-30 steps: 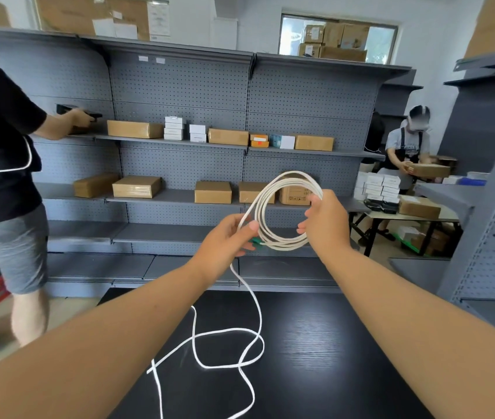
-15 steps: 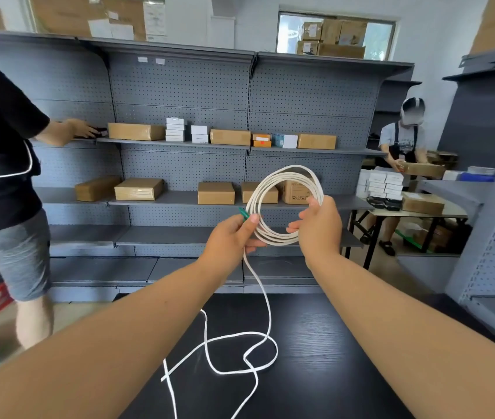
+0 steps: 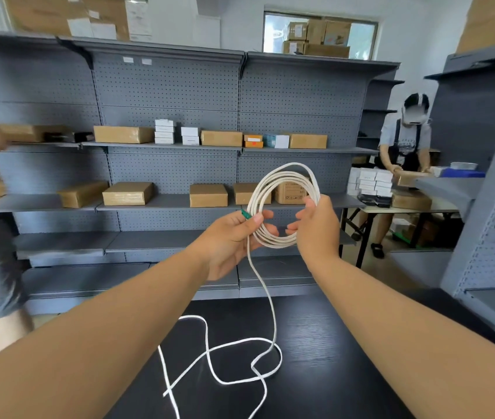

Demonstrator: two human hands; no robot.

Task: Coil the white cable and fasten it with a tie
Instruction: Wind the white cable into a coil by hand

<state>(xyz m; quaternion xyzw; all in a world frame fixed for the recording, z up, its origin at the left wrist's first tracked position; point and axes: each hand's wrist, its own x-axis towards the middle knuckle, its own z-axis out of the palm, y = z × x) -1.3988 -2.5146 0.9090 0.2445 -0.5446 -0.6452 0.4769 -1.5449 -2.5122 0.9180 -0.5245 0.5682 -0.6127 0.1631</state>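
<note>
White cable (image 3: 282, 189), part-coiled, tail loose

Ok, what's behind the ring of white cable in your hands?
Through the cable ring you can see a brown box on a grey shelf, with pegboard behind. The right hand and left hand cover whatever is behind the ring's sides.

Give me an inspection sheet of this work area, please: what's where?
Surface: black table, part of the cable lying on it.
Job's things: white cable, partly coiled and held up; small green piece by the left thumb, tie or plug unclear.
Clutter: nothing seen.
Hands: left hand and right hand both grip the coil.
Cables: loose tail hangs from the coil onto the table.
Surroundings: grey pegboard shelves with cardboard boxes; another person at a side table.
</note>
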